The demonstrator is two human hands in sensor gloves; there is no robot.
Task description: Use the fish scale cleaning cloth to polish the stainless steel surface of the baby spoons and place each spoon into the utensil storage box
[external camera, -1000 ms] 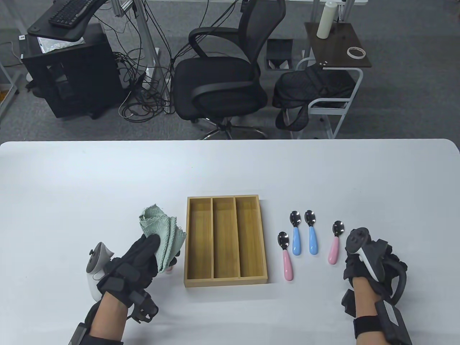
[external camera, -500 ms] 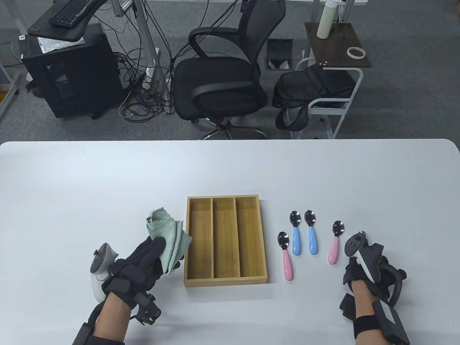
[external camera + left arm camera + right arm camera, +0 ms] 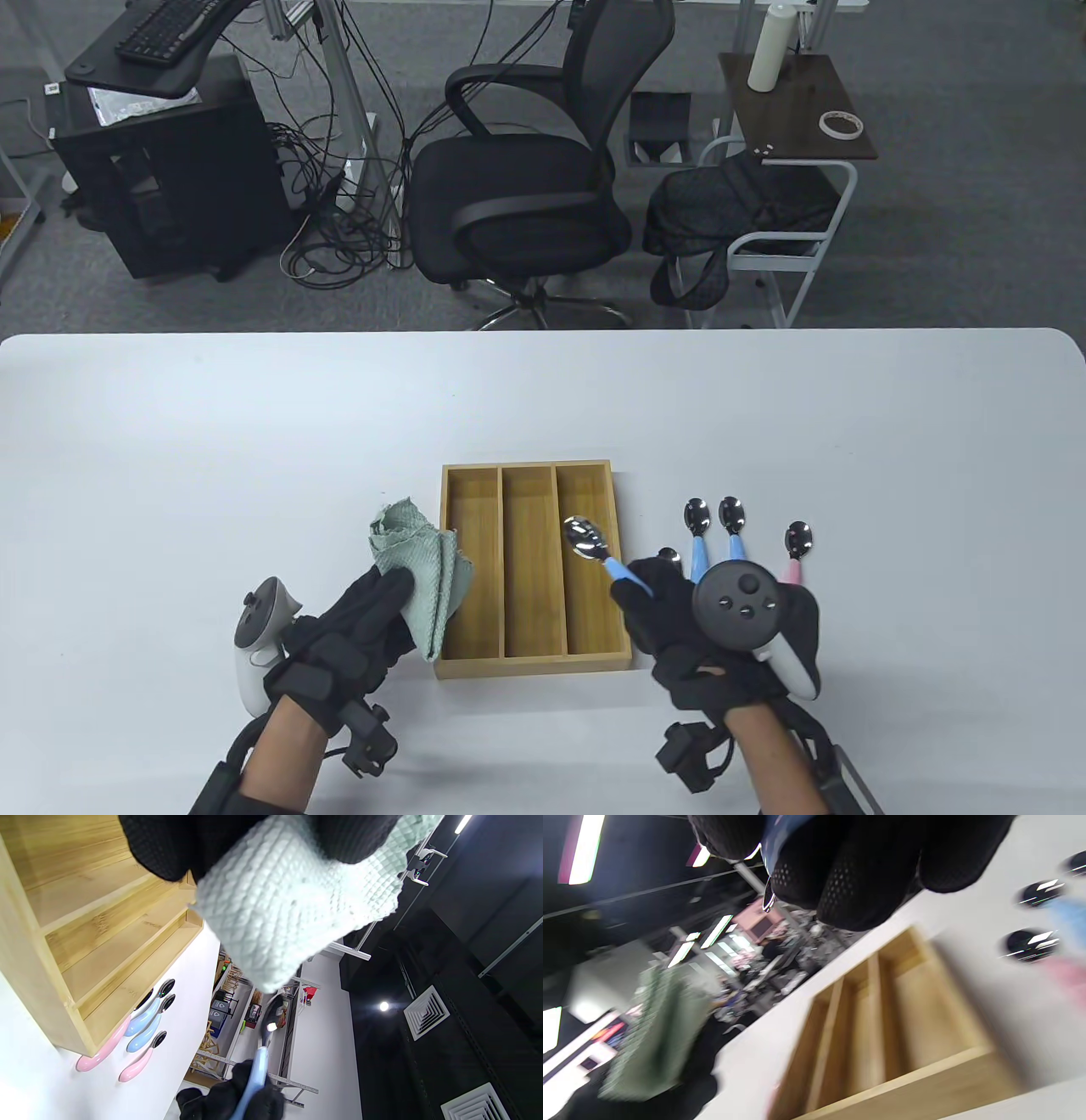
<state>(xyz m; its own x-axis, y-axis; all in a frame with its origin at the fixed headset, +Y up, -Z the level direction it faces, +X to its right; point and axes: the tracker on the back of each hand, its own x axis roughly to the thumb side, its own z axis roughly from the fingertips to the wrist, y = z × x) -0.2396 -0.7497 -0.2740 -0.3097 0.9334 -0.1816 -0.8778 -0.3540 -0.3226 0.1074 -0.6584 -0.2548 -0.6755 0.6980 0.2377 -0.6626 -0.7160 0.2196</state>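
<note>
My left hand [image 3: 386, 594] grips a crumpled green fish scale cloth [image 3: 420, 577] just left of the wooden storage box [image 3: 450, 577]; the cloth [image 3: 288, 904] fills the left wrist view. My right hand [image 3: 653, 598] holds a blue-handled baby spoon [image 3: 594, 548] by its handle, with the steel bowl raised over the box's right compartment. Behind that hand lie two blue spoons [image 3: 697, 531] and a pink spoon [image 3: 796, 548] on the table; a second pink spoon [image 3: 668, 556] is mostly hidden. All three compartments of the box [image 3: 882, 1018] hold nothing.
The white table [image 3: 254, 441] stretches wide to the left and far side. Beyond its far edge stand an office chair [image 3: 526, 187], a small side table [image 3: 797, 110] with a bottle, and a black bag [image 3: 738, 212].
My right hand has swung left from the table's right side and now shows a blue spoon raised over the box. My left hand has carried the cloth right, toward the box.
</note>
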